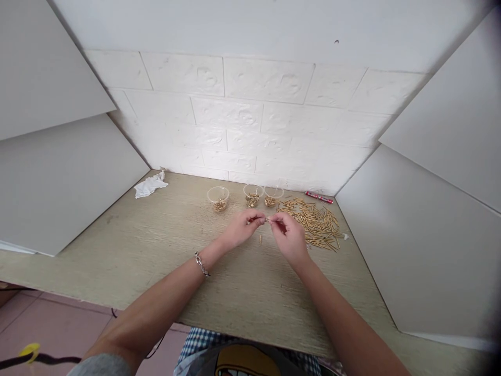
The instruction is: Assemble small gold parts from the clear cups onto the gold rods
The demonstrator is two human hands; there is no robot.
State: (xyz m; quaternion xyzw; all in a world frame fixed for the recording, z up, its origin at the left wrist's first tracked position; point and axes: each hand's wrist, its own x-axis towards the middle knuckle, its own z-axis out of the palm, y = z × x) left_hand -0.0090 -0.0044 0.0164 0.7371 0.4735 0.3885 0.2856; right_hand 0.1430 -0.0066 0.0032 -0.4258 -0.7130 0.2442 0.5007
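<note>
My left hand (245, 227) and my right hand (288, 235) meet fingertip to fingertip above the table. Pinched between them is a small, thin metal piece (267, 220), too small to make out in detail. On the tabletop just below lies a single short brass pin (260, 239). To the right of my right hand spreads a loose pile of slim brass pins (317, 224). Beyond my hands stand three clear plastic cups, a left one (218, 196), a middle one (252, 191) and a right one (274, 192), each with small gold-coloured parts at the bottom.
A crumpled white tissue (151, 185) lies at the back left of the wooden table (250, 292). A red tube-like packet (319, 197) rests near the back wall. White panels (70, 183) stand on both sides, and a white brick-patterned wall (242, 120) closes off the back.
</note>
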